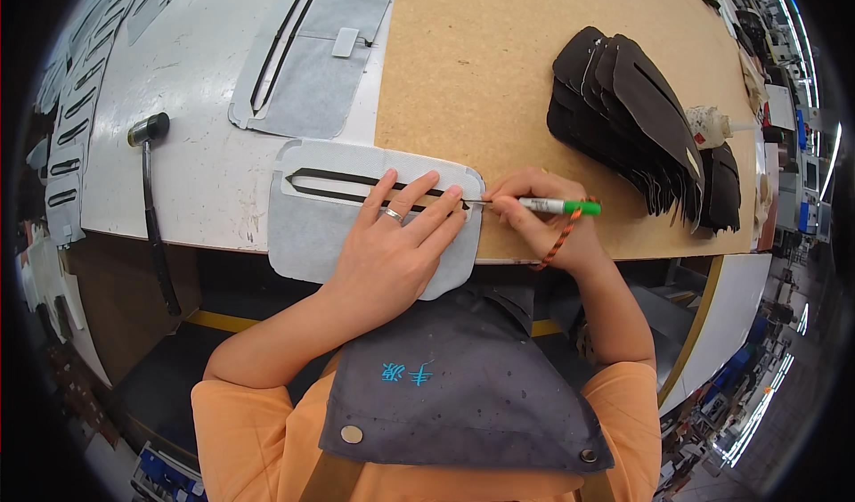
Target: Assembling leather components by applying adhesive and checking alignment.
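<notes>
A light grey fabric panel (312, 221) with rounded corners lies at the table's front edge, its lower part hanging slightly over. A long dark-edged slot (334, 181) runs across its upper part. My left hand (392, 244), a ring on one finger, rests flat on the panel with fingers spread over the slot's right half. In my right hand (552, 221), closed in a pinch, is a pen-like tool (545, 205) with a white barrel, a green end and a thin tip. That tip is at the slot's right end, by the panel's right edge. An orange and black cord (561, 239) hangs from the tool.
A similar slotted panel (312, 83) lies beyond, at the far left. A hammer (151, 190) sits at the left, its handle over the table edge. Stacked dark brown pieces (623, 119) and a whitish bottle (708, 128) stand right. More slotted pieces (80, 106) line the left side.
</notes>
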{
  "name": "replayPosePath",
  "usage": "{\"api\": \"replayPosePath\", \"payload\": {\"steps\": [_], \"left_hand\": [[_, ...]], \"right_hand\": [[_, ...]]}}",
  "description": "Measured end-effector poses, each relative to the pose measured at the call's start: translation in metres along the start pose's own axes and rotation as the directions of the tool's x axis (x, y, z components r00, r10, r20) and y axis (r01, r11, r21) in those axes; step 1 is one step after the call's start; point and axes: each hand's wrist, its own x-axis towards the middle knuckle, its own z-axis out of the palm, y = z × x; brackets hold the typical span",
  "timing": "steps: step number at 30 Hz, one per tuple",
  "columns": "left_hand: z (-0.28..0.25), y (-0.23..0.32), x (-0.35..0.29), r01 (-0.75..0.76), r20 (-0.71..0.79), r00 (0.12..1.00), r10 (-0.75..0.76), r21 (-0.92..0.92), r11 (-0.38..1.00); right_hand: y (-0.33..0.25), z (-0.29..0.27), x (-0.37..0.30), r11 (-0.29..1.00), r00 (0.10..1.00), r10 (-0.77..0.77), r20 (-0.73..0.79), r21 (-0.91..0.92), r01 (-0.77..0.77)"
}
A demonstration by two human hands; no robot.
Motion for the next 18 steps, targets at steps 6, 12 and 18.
{"api": "replayPosePath", "payload": {"steps": [6,12,18], "left_hand": [[-0.002,0.002,0.000,0.024,0.022,0.999,-0.025,0.004,1.000],[-0.003,0.002,0.002,0.033,0.044,0.998,-0.034,0.034,0.999],[-0.002,0.000,0.005,0.039,0.066,0.997,-0.045,0.090,0.995]], "right_hand": [[0.000,-0.008,0.006,0.885,0.937,0.348,0.013,0.326,-0.333],[0.007,0.007,-0.011,0.949,0.988,0.027,-0.151,0.315,0.022],[0.007,0.021,-0.018,0.890,0.935,-0.351,-0.057,-0.330,0.314]]}}
